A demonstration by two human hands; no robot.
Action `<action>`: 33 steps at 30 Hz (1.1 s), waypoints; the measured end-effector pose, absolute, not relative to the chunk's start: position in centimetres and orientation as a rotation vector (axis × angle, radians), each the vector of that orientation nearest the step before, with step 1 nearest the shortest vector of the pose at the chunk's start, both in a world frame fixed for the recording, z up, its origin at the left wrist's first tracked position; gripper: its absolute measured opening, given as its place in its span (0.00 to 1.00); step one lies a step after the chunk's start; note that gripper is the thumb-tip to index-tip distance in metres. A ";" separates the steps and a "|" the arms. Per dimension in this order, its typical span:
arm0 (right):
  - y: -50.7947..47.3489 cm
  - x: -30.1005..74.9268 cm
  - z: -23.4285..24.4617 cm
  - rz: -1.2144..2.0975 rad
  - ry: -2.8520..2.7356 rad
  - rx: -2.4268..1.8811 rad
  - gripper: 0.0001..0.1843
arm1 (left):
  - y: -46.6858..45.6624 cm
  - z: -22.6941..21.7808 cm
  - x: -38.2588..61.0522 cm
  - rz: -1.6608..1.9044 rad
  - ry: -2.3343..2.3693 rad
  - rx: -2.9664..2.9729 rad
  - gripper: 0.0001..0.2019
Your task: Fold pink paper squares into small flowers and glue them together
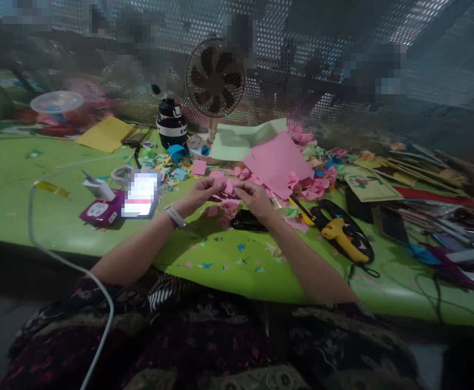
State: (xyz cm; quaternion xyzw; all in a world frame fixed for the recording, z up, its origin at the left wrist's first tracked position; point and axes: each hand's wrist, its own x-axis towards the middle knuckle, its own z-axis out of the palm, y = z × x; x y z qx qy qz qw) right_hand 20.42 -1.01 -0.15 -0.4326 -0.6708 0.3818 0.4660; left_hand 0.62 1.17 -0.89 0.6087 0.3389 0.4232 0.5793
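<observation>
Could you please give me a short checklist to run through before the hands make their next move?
1. Left hand and right hand both at the pink paper piece: ok.
2. Fingers closed firmly on it: cannot tell, too small.
3. Yellow-handled tool apart from both hands: ok.
4. Black object clear of the right arm: cannot tell, they overlap in view.
5. Green table free of paper scraps: not ok.

Here we see a pale band (175,216) circling the left wrist (183,206), forearms (137,252) bare; below that band, black-and-white striped cloth (167,292), and lower still, dark clothing (204,336) flecked maroon and muted grey!
</observation>
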 end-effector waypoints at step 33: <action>-2.6 20.5 2.1 1.337 -1.668 -0.996 0.11 | -0.3 0.3 0.7 0.869 0.647 1.473 0.20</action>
